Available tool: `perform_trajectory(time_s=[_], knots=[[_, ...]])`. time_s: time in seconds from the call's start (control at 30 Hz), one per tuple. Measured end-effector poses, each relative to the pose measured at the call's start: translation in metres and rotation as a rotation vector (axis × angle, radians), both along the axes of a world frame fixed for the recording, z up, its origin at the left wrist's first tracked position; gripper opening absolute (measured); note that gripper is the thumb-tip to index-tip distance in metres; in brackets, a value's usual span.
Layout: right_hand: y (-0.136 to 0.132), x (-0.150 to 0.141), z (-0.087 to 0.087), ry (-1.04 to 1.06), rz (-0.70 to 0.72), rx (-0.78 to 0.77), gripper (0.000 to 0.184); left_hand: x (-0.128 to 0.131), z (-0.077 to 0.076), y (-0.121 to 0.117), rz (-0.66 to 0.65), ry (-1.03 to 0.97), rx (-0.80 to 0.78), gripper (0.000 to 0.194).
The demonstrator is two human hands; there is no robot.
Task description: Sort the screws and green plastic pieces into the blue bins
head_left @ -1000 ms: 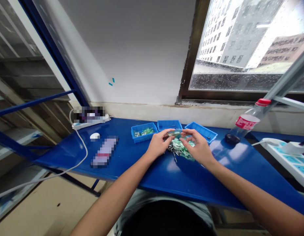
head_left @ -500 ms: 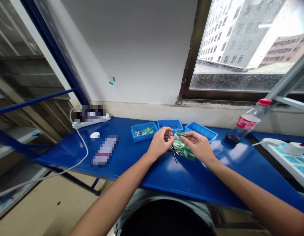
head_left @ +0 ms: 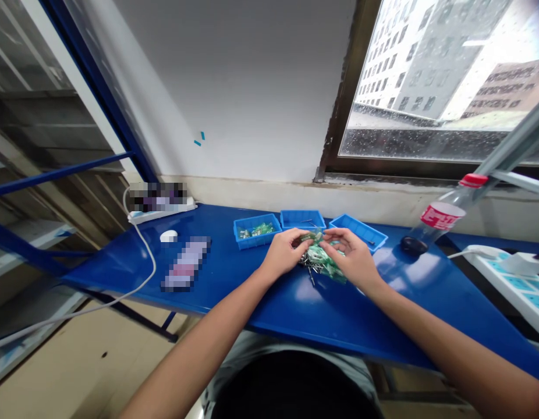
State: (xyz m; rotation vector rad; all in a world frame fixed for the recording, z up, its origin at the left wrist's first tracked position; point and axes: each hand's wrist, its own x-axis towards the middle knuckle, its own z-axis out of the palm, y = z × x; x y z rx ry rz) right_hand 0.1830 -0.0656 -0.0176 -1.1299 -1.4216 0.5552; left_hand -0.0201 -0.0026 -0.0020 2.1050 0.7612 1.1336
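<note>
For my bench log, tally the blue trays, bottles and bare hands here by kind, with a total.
Blue trays: 3
Bottles: 1
Bare hands (left hand, right hand): 2
Total: 6

We count two hands, three blue bins, one bottle and one window, the metal pieces being too jumbled.

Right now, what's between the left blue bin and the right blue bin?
In the head view, a third blue bin stands between the left bin and the right bin.
</note>
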Motion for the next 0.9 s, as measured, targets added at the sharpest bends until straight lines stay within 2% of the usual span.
perform_trajectory(time_s=[0.07,0.17,0.27,0.4,0.47,0.6,0.7,0.8,0.9], knots=[[0.0014,0.0030,0.0007,-0.043,-0.016,0.022,0.043,0.0007,-0.0008,-0.0009,-0.029,-0.041,-0.048,0.027],[0.0024,0.0061,0.0001,-0.101,0.028,0.002,0.032,0.0026,-0.0018,-0.0031,-0.104,-0.065,-0.092,0.037],[0.0024,0.0047,-0.0017,-0.049,0.031,-0.065,0.032,0.0036,-0.0024,-0.0035,-0.079,-0.074,-0.059,0.040],[0.0019,0.0016,-0.0007,0.116,-0.041,-0.114,0.039,0.0016,0.0000,-0.0039,0.057,-0.065,0.085,0.022],[0.0014,0.0019,0.0005,0.125,-0.068,-0.104,0.039,0.0009,0.0017,-0.0054,0.028,-0.042,0.108,0.019],[-0.0006,0.0022,0.0006,-0.024,0.037,-0.055,0.037,0.0021,0.0018,-0.0074,-0.115,-0.052,0.071,0.036],[-0.0021,-0.0005,-0.0004,-0.096,0.099,-0.024,0.034,0.0025,-0.0001,-0.0047,-0.065,-0.041,0.051,0.027],[-0.0018,-0.0025,-0.0008,-0.073,0.045,-0.002,0.033,0.0012,-0.0012,-0.0008,0.003,-0.061,-0.013,0.019],[0.0006,-0.0003,-0.0010,-0.005,-0.049,0.014,0.045,0.0007,-0.0025,0.0009,0.007,-0.097,-0.085,0.022]])
